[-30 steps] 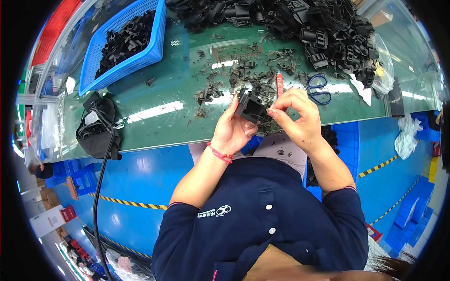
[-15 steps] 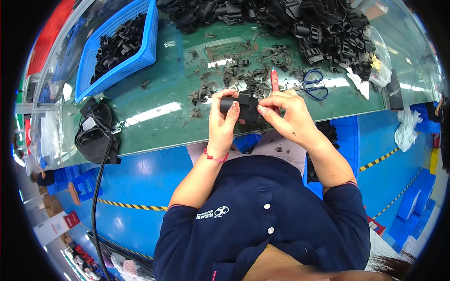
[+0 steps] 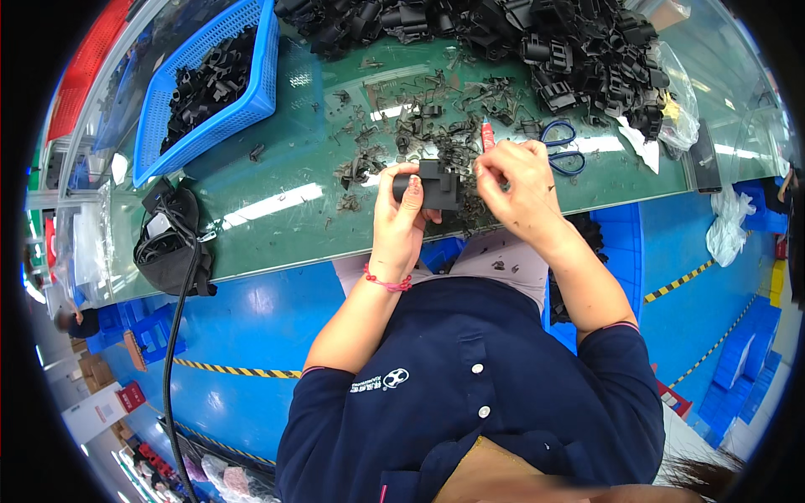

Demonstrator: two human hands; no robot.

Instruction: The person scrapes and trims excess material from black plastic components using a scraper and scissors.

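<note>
My left hand (image 3: 401, 208) grips a black moulded plastic part (image 3: 438, 186) with a round end, thumb on top, above the table's near edge. A short way to its right is my right hand (image 3: 521, 186), apart from the part, thumb and fingers drawn together; whether a small scrap sits between the fingertips cannot be made out. Thin black plastic scraps (image 3: 411, 130) lie scattered on the green table beyond both hands. A red tool (image 3: 487, 134) with a pointed tip is partly hidden behind my right hand. Blue-handled scissors (image 3: 567, 162) lie just right of it.
A large heap of black plastic parts (image 3: 579, 59) covers the far right of the table. A blue basket (image 3: 267, 92) with similar parts stands far left. Near it sit a black pouch with a cable (image 3: 172, 243). A clear plastic bag (image 3: 683, 117) and dark flat object (image 3: 707, 159) lie right.
My right hand has come away from the black plastic part, moving right and slightly up, and now covers more of the red tool. The left hand still holds the part, turned slightly.
</note>
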